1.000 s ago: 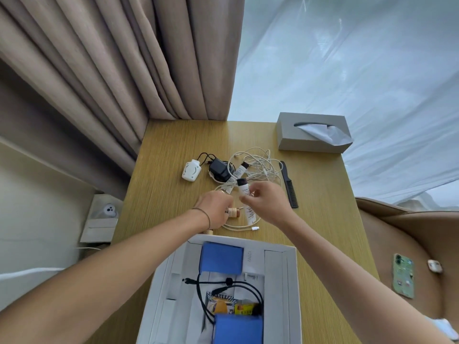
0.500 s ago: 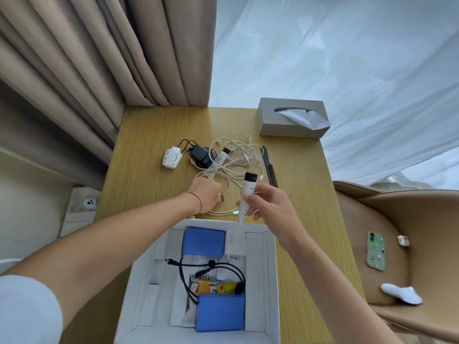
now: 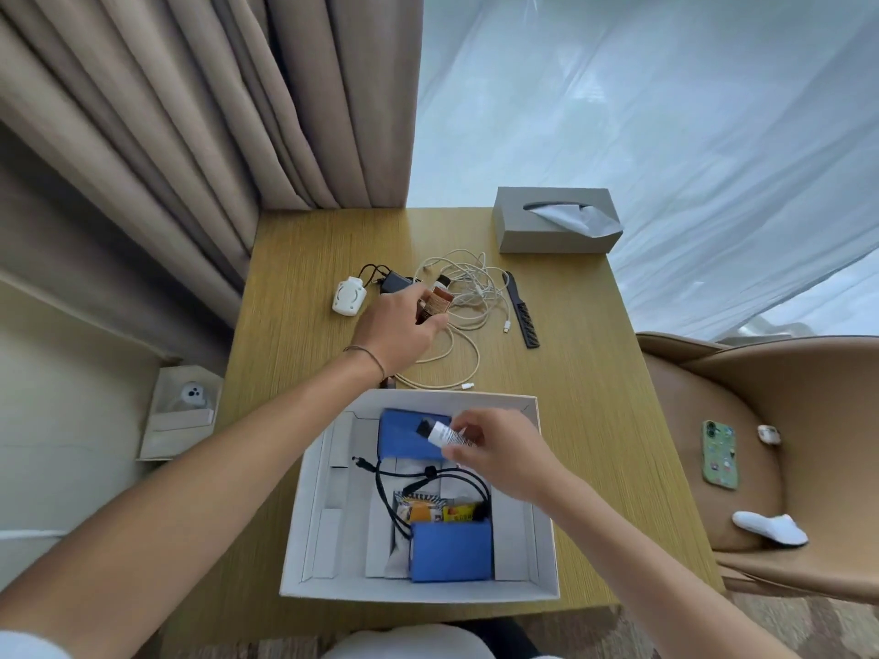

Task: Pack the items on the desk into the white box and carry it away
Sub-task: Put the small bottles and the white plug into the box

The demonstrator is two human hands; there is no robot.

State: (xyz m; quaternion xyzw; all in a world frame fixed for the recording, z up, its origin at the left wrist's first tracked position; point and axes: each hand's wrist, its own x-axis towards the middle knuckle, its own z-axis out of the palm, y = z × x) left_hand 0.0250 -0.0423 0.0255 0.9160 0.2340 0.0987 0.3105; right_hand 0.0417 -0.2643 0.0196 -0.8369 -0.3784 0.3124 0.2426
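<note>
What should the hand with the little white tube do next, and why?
Probably lower the tube and let go. The right hand pinches it over the open white box, above a blue pouch, so it hasn't been dropped in yet. The left hand is busy gripping a brown bottle.

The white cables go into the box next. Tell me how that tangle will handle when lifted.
The white cable tangle looks floppy: thin cords lie in loose overlapping loops, so they would likely sag and trail. One loop runs under the left hand towards the white box, so loose ends may drag. It probably snags the black comb lying beside it.
</note>
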